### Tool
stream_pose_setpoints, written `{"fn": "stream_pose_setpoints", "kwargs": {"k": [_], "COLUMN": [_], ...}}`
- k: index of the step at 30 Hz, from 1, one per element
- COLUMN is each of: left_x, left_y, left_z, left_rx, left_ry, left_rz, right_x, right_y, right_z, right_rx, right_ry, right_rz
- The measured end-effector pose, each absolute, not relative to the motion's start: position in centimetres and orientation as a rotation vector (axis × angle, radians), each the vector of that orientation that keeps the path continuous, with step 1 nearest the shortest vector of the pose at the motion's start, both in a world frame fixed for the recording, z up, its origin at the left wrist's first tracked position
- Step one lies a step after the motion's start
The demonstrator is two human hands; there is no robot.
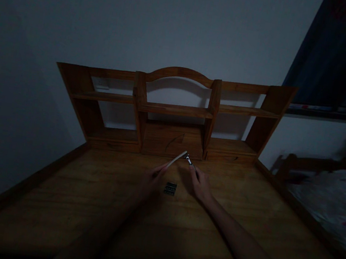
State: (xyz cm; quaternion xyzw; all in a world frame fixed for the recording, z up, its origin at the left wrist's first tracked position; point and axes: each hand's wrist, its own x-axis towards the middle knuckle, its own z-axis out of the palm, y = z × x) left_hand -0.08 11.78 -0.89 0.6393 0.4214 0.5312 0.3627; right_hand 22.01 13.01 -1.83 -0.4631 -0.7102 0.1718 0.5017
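Observation:
Both my hands are raised a little above a wooden desk [85, 203] in dim light. My left hand [153, 177] pinches the lower end of a pale razor handle [178, 159] that slants up to the right. My right hand [200, 184] grips a small metal part [189, 160] at the handle's upper tip, fingers closed on it. A small dark blade cartridge holder [170, 188] lies flat on the desk between my wrists, untouched.
A wooden shelf unit [175, 110] with bare shelves stands along the back of the desk against a pale wall. A bed with a light cover [330, 203] lies to the right. A dark curtain [338, 50] hangs at the upper right.

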Motion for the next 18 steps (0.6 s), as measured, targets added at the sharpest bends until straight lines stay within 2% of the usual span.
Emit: {"fn": "stream_pose_setpoints", "kwargs": {"k": [9, 18], "left_x": [-0.27, -0.05], "left_y": [11.78, 11.96], "left_z": [-0.91, -1.08], "left_rx": [1.642, 1.599], "left_ry": [1.163, 1.121], "left_rz": [1.437, 1.328], "right_x": [21.99, 21.99], "right_y": [12.93, 13.03], "right_z": [-1.88, -1.9], "right_rx": [-1.114, -1.107], "right_ry": [-1.718, -1.709], "right_rz": [0.399, 0.429]}}
